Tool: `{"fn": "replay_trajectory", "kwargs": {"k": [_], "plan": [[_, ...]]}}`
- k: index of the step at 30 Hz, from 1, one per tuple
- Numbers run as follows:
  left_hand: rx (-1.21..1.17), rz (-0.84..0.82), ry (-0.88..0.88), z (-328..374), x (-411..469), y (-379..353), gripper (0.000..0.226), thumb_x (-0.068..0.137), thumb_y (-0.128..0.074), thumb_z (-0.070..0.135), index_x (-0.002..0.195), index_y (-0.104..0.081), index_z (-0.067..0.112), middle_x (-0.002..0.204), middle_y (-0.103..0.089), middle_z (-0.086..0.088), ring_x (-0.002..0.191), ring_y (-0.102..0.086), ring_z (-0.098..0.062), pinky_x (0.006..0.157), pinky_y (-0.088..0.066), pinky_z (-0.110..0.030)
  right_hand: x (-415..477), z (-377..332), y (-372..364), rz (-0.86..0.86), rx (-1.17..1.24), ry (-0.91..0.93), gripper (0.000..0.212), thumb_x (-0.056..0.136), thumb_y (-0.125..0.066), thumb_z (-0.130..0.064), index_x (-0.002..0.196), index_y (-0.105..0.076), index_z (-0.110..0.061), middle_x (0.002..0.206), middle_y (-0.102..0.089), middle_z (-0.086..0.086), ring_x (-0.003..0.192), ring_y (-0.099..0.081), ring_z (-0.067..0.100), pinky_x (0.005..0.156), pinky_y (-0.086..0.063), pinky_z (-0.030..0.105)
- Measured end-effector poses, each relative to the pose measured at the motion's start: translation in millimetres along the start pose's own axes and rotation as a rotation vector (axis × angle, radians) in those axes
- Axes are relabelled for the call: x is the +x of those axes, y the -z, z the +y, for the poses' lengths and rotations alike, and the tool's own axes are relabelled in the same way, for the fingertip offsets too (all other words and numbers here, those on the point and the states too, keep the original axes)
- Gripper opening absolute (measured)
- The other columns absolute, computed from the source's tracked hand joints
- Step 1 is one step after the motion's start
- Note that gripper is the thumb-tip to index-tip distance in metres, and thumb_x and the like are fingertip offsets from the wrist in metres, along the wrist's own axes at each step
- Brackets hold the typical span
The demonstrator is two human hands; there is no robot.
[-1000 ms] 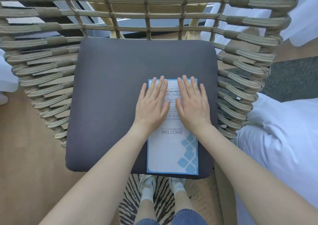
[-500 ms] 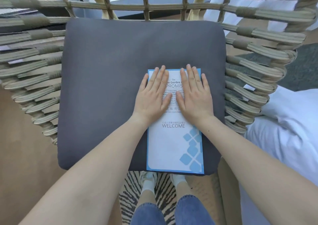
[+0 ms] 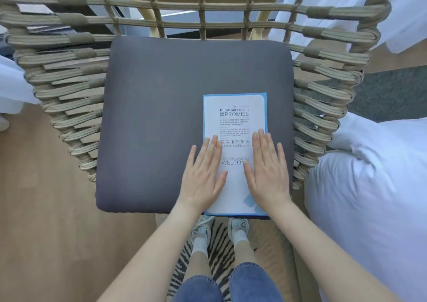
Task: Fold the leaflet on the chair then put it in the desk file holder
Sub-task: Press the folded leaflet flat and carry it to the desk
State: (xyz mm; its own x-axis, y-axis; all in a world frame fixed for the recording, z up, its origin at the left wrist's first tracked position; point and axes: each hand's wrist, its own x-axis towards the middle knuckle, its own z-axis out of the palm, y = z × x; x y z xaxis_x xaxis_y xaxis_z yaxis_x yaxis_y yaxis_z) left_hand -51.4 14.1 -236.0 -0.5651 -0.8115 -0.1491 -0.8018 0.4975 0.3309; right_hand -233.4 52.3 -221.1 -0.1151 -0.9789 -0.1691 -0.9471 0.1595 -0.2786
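Compared with the earlier frame, both hands had slid down the leaflet [image 3: 234, 121] toward the person, so the upper half with the printed title was now uncovered, while before it was hidden under the fingers. The leaflet itself stayed at the same place, flat on the grey cushion [image 3: 157, 116] of the woven chair [image 3: 323, 89], in the front right part of the seat. The left hand [image 3: 203, 174] lay flat with its fingers stretched and released, partly on the left edge of the leaflet and partly on the cushion. The right hand [image 3: 268, 172] lay flat also, fingers spread and grasping nothing, over the right edge. The near edge of the leaflet reached the front edge of the cushion. The left part of the cushion was bare and gave free room. A white duvet [image 3: 369, 197] was just beside the chair on the right.
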Motion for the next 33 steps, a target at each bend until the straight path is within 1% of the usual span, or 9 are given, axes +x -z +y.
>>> {"fn": "replay_trajectory", "kwargs": {"k": [5,7,10,14,18,23,27,30,33], "plan": [[-0.001,-0.028,0.026,11.7,2.7,-23.2,0.062,0.099,-0.032,0.033,0.153,-0.023,0.003,0.161,-0.022,-0.013,0.149,-0.019,-0.028,0.120,-0.019,-0.051,-13.1,-5.3,-29.3,-0.042,-0.042,0.006,0.065,0.098,-0.031,-0.036,0.153,-0.028,-0.001,0.160,-0.028,0.014,0.148,-0.026,0.029,0.120,-0.021,0.051],[-0.006,-0.036,0.047,9.3,7.0,-33.0,0.062,0.099,-0.032,0.033,0.153,-0.023,0.003,0.161,-0.022,-0.013,0.149,-0.019,-0.027,0.120,-0.020,-0.051,-11.0,-0.9,-40.6,-0.039,-0.064,0.018,0.066,0.098,-0.031,-0.037,0.153,-0.026,-0.002,0.161,-0.026,0.015,0.149,-0.023,0.028,0.121,-0.016,0.049],[0.006,-0.009,0.050,4.5,8.5,-49.6,0.063,0.098,-0.031,0.033,0.153,-0.022,0.003,0.162,-0.020,-0.013,0.150,-0.017,-0.026,0.121,-0.015,-0.048,-9.0,4.8,-57.7,0.006,-0.098,0.037,0.067,0.098,-0.031,-0.038,0.154,-0.023,-0.002,0.162,-0.024,0.015,0.150,-0.020,0.027,0.122,-0.006,0.044],[0.028,0.029,0.035,-0.4,8.5,-61.6,0.064,0.098,-0.029,0.034,0.154,-0.019,0.004,0.162,-0.013,-0.008,0.150,-0.016,-0.025,0.123,-0.007,-0.045,-8.4,8.0,-71.1,0.068,-0.099,0.040,0.067,0.098,-0.031,-0.039,0.154,-0.024,-0.002,0.161,-0.026,0.016,0.150,-0.020,0.027,0.123,-0.003,0.042],[0.026,-0.002,0.052,3.0,9.5,-52.5,0.064,0.097,-0.029,0.034,0.153,-0.020,0.004,0.162,-0.021,-0.012,0.150,-0.018,-0.025,0.122,-0.011,-0.047,-8.7,4.3,-63.1,0.033,-0.084,0.023,0.067,0.098,-0.031,-0.039,0.153,-0.025,-0.002,0.161,-0.027,0.017,0.149,-0.023,0.029,0.123,-0.007,0.044],[0.013,-0.108,0.074,11.7,8.5,-21.7,0.062,0.099,-0.029,0.033,0.153,-0.020,0.003,0.162,-0.019,-0.012,0.150,-0.015,-0.027,0.121,-0.015,-0.049,-8.9,-5.9,-29.6,-0.104,-0.038,-0.005,0.066,0.098,-0.030,-0.039,0.154,-0.025,-0.004,0.162,-0.025,0.013,0.150,-0.022,0.029,0.122,-0.014,0.049],[-0.015,-0.120,0.046,14.8,9.5,14.0,0.062,0.098,-0.043,0.028,0.154,-0.024,0.008,0.162,-0.023,-0.009,0.150,-0.018,-0.026,0.121,-0.015,-0.050,-8.9,-7.9,6.4,-0.110,0.057,-0.064,0.065,0.098,-0.045,-0.032,0.156,-0.023,-0.012,0.163,-0.024,0.014,0.151,-0.019,0.031,0.121,-0.018,0.050],[-0.121,-0.075,0.137,15.9,11.7,31.3,0.065,0.095,-0.051,0.026,0.153,-0.026,0.011,0.161,-0.028,-0.008,0.148,-0.022,-0.027,0.121,-0.013,-0.045,-5.4,-7.6,28.2,-0.097,0.109,-0.182,0.069,0.097,-0.051,-0.030,0.157,-0.020,-0.016,0.160,-0.029,0.017,0.147,-0.025,0.035,0.113,-0.031,0.050],[-0.280,-0.010,0.310,17.5,15.1,33.8,0.067,0.093,-0.056,0.024,0.152,-0.027,0.008,0.156,-0.034,-0.010,0.142,-0.029,-0.028,0.115,-0.025,-0.039,-1.2,-9.5,34.0,-0.075,0.123,-0.285,0.070,0.096,-0.051,-0.031,0.156,-0.021,-0.015,0.151,-0.040,0.014,0.130,-0.039,0.035,0.101,-0.038,0.046]]}}
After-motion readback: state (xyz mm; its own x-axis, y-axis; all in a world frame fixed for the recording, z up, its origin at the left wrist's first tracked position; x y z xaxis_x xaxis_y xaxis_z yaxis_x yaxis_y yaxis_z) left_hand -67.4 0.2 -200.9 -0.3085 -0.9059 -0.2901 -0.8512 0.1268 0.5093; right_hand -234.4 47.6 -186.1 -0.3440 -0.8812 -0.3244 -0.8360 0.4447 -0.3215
